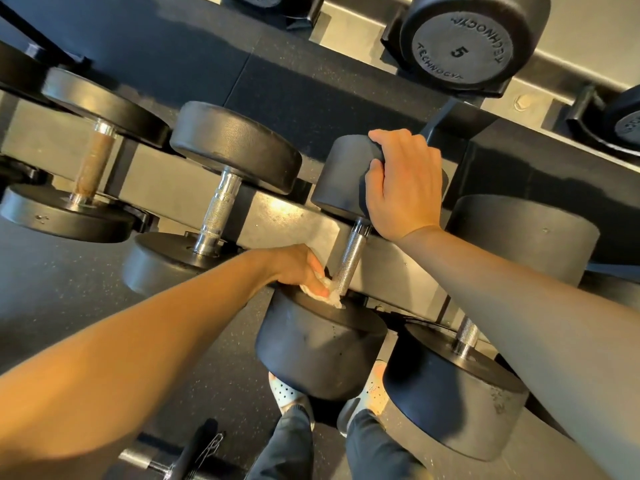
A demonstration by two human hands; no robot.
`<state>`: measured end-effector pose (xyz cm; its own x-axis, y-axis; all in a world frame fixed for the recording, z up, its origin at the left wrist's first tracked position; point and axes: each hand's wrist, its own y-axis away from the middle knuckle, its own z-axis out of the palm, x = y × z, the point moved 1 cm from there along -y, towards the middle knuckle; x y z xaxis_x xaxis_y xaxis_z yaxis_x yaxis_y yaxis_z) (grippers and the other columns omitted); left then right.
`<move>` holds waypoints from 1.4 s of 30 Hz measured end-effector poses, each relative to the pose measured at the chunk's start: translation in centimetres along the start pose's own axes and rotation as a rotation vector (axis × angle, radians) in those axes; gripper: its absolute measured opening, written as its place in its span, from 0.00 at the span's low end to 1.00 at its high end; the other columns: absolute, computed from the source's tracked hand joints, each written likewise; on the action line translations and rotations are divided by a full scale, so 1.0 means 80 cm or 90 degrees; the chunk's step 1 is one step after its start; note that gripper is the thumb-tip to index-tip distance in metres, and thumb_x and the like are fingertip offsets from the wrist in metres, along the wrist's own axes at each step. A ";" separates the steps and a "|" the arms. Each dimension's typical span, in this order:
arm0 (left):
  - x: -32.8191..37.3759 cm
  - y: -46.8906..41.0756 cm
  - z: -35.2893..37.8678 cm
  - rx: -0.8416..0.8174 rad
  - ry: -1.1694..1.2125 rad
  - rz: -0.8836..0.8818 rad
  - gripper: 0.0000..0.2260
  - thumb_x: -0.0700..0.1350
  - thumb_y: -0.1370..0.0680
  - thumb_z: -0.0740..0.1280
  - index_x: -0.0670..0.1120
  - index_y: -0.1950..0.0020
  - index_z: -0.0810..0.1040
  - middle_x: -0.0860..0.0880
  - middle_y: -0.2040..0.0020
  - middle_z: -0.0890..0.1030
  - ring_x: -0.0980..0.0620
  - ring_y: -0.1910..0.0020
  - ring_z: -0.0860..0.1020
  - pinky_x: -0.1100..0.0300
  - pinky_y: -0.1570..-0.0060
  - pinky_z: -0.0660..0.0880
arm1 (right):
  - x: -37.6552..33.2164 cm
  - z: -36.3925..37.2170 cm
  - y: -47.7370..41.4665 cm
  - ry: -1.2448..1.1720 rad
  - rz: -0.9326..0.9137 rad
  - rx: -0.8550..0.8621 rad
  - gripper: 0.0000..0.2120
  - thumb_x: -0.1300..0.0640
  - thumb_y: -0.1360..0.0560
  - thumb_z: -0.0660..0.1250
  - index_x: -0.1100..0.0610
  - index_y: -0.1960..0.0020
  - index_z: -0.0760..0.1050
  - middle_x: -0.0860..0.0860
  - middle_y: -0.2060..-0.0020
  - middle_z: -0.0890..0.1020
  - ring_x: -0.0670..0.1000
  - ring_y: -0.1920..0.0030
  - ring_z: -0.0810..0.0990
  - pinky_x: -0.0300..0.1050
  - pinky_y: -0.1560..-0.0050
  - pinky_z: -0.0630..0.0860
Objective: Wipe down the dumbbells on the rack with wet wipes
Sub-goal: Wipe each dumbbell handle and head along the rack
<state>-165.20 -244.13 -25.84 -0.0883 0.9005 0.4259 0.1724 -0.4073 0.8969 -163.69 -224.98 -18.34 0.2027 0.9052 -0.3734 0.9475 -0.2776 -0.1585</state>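
A black dumbbell (322,348) with a knurled steel handle (349,261) lies across the rack (277,220) in the middle of the head view. My left hand (298,268) pinches a crumpled white wet wipe (329,292) against the inner face of the near head, right beside the handle's lower end. My right hand (401,181) lies over the far head (343,174) of the same dumbbell, fingers curled around its top edge.
More black dumbbells sit to the left (235,147) and right (450,386) on the same tier. An upper shelf carries a dumbbell marked 5 (460,50). Below are my feet in pale clogs (287,393) on dark speckled flooring.
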 end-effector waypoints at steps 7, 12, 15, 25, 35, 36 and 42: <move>0.040 -0.001 0.021 0.058 -0.164 0.014 0.10 0.35 0.22 0.66 0.35 0.43 0.81 0.42 0.55 0.80 0.46 0.57 0.78 0.57 0.59 0.75 | 0.000 -0.001 0.000 -0.003 0.003 0.007 0.17 0.53 0.18 0.60 0.52 0.31 0.74 0.51 0.40 0.80 0.53 0.39 0.77 0.51 0.35 0.70; 0.043 0.013 0.033 0.070 -0.090 -0.016 0.11 0.40 0.19 0.64 0.36 0.39 0.79 0.39 0.45 0.82 0.41 0.44 0.81 0.54 0.48 0.77 | -0.003 -0.003 0.000 0.003 0.005 0.007 0.17 0.53 0.18 0.60 0.52 0.31 0.74 0.51 0.40 0.80 0.53 0.40 0.77 0.51 0.36 0.70; 0.042 0.024 0.040 0.137 -0.075 -0.023 0.13 0.42 0.20 0.69 0.38 0.38 0.77 0.40 0.44 0.81 0.42 0.44 0.80 0.54 0.46 0.78 | -0.003 -0.003 0.000 -0.002 0.005 0.004 0.17 0.53 0.18 0.60 0.52 0.31 0.74 0.51 0.40 0.80 0.53 0.41 0.77 0.49 0.37 0.70; 0.060 0.007 0.038 0.327 0.626 0.048 0.09 0.31 0.21 0.64 0.44 0.53 0.80 0.49 0.65 0.80 0.56 0.69 0.77 0.67 0.71 0.74 | -0.001 -0.002 0.002 -0.002 0.002 0.004 0.17 0.53 0.18 0.59 0.53 0.31 0.74 0.52 0.39 0.80 0.54 0.40 0.77 0.50 0.37 0.70; 0.034 0.035 0.056 0.221 -0.036 0.118 0.12 0.43 0.26 0.76 0.41 0.44 0.83 0.45 0.45 0.82 0.47 0.47 0.81 0.55 0.44 0.80 | -0.002 -0.003 0.001 -0.003 0.002 0.006 0.17 0.53 0.18 0.60 0.52 0.30 0.74 0.51 0.38 0.79 0.53 0.38 0.76 0.51 0.35 0.69; 0.038 0.039 0.060 0.243 -0.085 0.122 0.13 0.44 0.25 0.75 0.40 0.43 0.82 0.43 0.44 0.82 0.46 0.47 0.82 0.52 0.43 0.80 | -0.003 -0.003 0.000 -0.006 0.002 0.011 0.17 0.53 0.18 0.60 0.52 0.30 0.74 0.51 0.38 0.79 0.53 0.38 0.76 0.51 0.34 0.69; 0.043 0.073 0.047 0.135 0.034 0.152 0.12 0.41 0.23 0.73 0.43 0.40 0.81 0.46 0.43 0.81 0.51 0.47 0.80 0.62 0.48 0.79 | -0.005 -0.007 -0.001 -0.005 -0.011 0.002 0.17 0.53 0.19 0.62 0.53 0.31 0.74 0.51 0.40 0.80 0.53 0.39 0.77 0.51 0.35 0.71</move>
<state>-160.83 -242.81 -19.59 -0.0711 0.7717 0.6320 0.3939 -0.5604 0.7286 -163.66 -225.14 -17.63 0.1839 0.9075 -0.3776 0.9501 -0.2625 -0.1682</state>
